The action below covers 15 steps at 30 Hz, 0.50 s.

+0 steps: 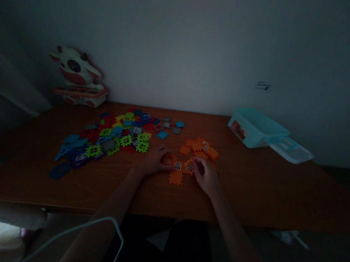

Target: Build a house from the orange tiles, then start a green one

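Observation:
A row of orange interlocking tiles (176,178) lies on the brown table, some with white window inserts, and one plain tile points toward me. My left hand (154,161) curls round the row's left end, thumb along its near edge and fingers on the far side. At the other end, my right hand (205,176) pinches the orange window tile (189,167) between thumb and fingers. Just beyond my hands is a loose heap of orange tiles (199,145). My fingers partly cover the row's two ends.
Left of my hands spreads a pile of mixed-colour tiles (108,142). A light-blue plastic box (250,128) stands at the back right, its translucent lid (292,150) beside it. A cow-shaped toy keyboard (80,77) sits at the back left. A pale cable (90,222) loops near my left forearm.

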{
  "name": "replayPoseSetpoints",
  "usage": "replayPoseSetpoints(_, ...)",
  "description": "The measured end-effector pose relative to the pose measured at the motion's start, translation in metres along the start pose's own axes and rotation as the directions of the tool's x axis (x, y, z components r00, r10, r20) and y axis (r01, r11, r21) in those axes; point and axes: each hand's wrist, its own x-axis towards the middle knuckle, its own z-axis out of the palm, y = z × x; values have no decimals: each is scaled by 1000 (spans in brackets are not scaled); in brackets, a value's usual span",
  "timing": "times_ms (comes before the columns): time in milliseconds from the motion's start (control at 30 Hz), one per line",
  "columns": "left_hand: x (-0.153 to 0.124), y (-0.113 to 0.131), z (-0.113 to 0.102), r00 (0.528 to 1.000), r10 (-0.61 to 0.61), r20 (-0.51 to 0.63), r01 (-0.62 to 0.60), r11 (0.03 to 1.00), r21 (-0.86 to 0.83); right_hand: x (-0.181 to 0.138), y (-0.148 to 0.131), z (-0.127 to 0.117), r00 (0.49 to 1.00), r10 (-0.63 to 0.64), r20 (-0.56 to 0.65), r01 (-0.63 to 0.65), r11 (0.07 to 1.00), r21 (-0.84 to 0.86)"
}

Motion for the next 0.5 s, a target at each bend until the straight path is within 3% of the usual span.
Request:
replayPoseSetpoints(267,1,-1,2,999,-11,-33,10,1000,-24,2,3,1,999,22,-34,-22,1000,2)
replayPoseSetpoints(500,2,-3,7,994,21,-103,-26,999,-48,3,7,1,974,98,-206,-87,994,62)
